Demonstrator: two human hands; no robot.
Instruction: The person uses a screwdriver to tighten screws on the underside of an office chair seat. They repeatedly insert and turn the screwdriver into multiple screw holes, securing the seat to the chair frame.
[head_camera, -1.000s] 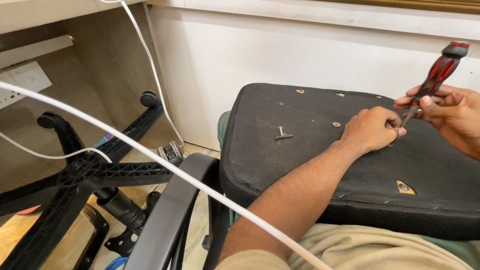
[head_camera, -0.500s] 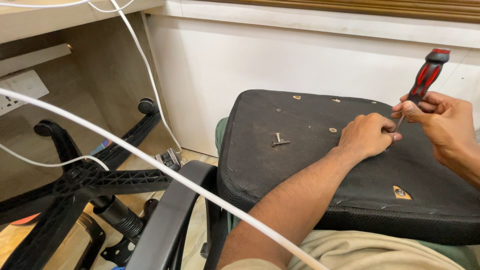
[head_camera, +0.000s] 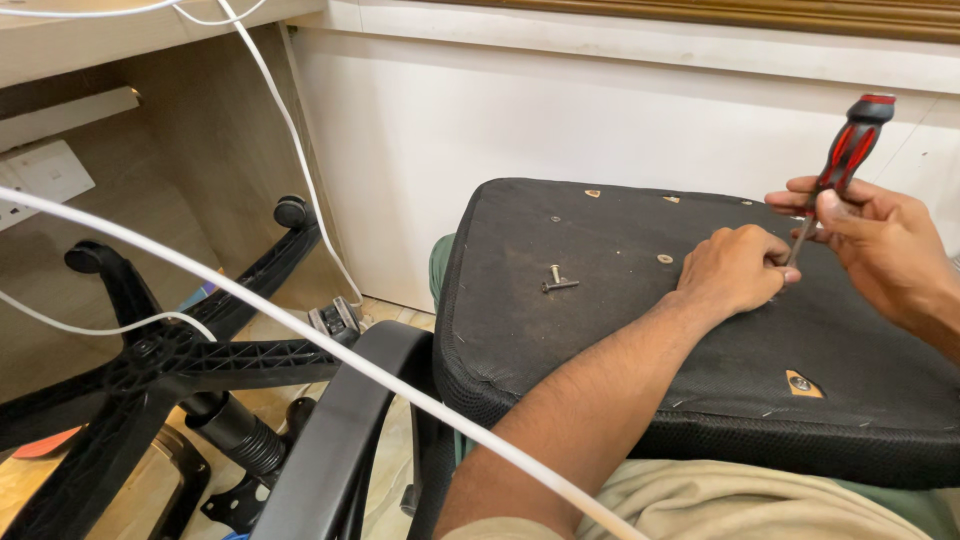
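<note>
Fingers of your right hand (head_camera: 885, 245) are wrapped around the red-and-black-handled screwdriver (head_camera: 838, 165), holding it nearly upright with its metal shaft slanting down to the black fabric-covered underside of the chair seat (head_camera: 620, 330) that lies across your lap. Your left hand (head_camera: 738, 270) rests on that seat, fingers curled narrow and pinched around the shaft's lower end; whether they hold a screw there, you cannot tell. Two loose metal bolts (head_camera: 557, 280) lie on the seat, well left of your hands. Left of the seat, the black star-shaped wheeled chair base (head_camera: 170, 365) lies on the floor, crossed by a white cable (head_camera: 300, 335).
</note>
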